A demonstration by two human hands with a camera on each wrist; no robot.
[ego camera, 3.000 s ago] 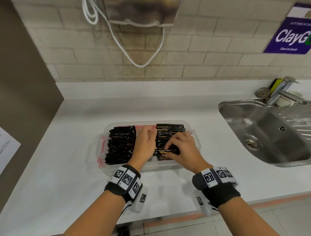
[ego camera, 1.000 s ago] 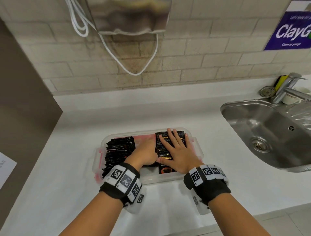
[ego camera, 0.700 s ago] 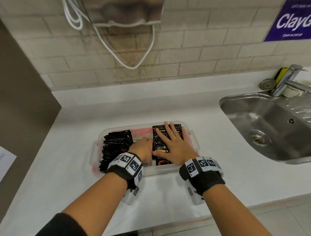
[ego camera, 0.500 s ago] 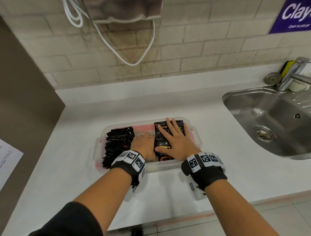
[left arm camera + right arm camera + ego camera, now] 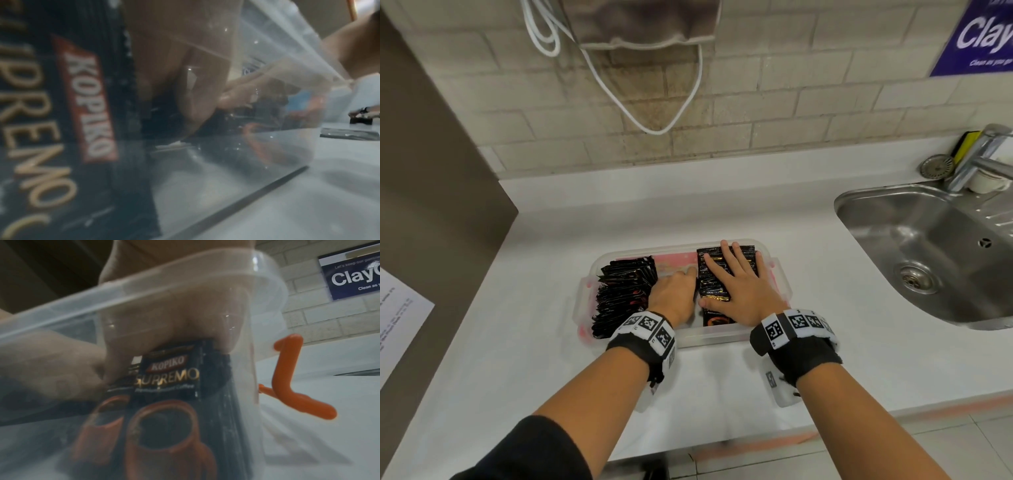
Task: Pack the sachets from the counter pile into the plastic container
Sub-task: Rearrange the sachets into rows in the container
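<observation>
A clear plastic container [image 5: 722, 337] with a reddish base sits on the white counter [image 5: 517, 342]. Inside it, black sachets [image 5: 625, 291] stand on edge at the left. A second stack of black sachets [image 5: 714, 274] fills the right part. My right hand [image 5: 736, 284] lies flat on that right stack, fingers spread. My left hand [image 5: 674, 291] is down in the gap between the two stacks, one finger pointing forward. The right wrist view shows a Kopiko sachet [image 5: 170, 374] under my palm, through the container wall [image 5: 144, 293]. The left wrist view is blurred, with a sachet [image 5: 61, 129] close by.
A steel sink [image 5: 859, 198] with a tap [image 5: 976, 161] lies to the right. A brown panel [image 5: 431, 171] bounds the counter on the left, with a paper sheet [image 5: 397, 325] on it. An orange latch [image 5: 285, 374] sticks out at the container's right end. A white cable [image 5: 654, 130] hangs on the brick wall.
Three seconds ago both hands were fingering sachets on the right stack. Since then my right hand has flattened on it and my left has dropped into the gap. Both have stayed there over the last second.
</observation>
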